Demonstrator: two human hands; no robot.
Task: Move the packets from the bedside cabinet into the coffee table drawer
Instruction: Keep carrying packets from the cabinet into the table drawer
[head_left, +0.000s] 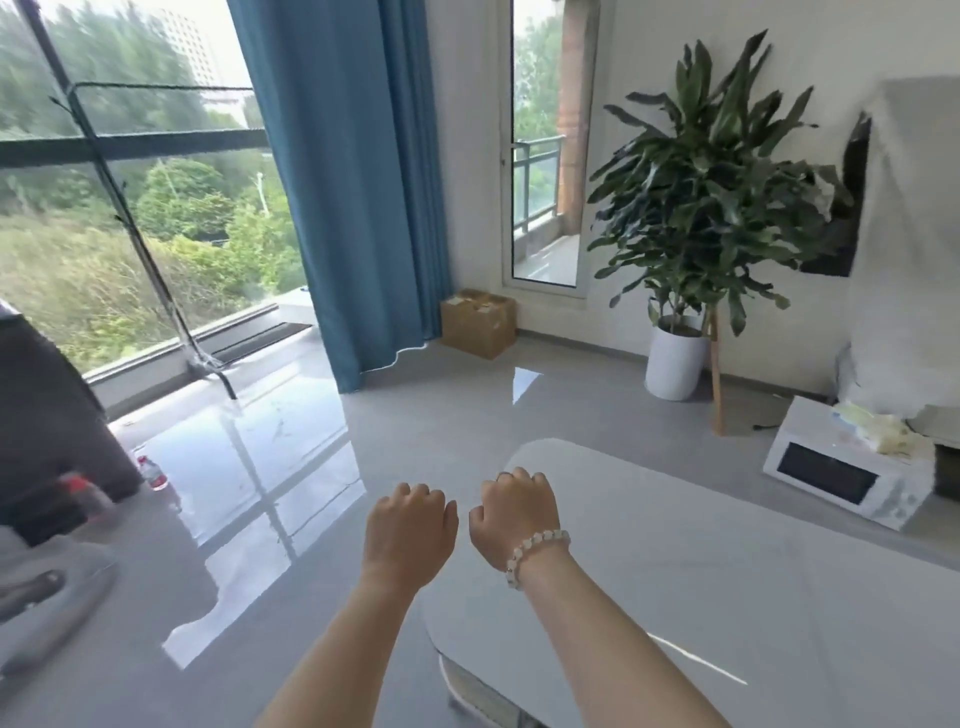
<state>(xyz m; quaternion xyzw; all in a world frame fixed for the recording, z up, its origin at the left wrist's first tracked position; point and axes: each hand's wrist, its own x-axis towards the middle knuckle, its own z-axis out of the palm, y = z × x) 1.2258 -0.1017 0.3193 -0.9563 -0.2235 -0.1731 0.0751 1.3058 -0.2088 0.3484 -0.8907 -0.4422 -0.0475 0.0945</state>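
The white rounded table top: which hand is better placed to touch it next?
Right, I think. The right hand, wearing a white bead bracelet, hangs over the white rounded table top; the left hand hangs over the glossy grey floor beside it.

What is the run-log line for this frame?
left hand: fingers curled, holds nothing | right hand: fingers curled, holds nothing | white rounded coffee table: under right hand | packets: none in view

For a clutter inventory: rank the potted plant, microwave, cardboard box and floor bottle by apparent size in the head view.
1. potted plant
2. microwave
3. cardboard box: it stands farther back, so its true size against the microwave is unsure
4. bottle
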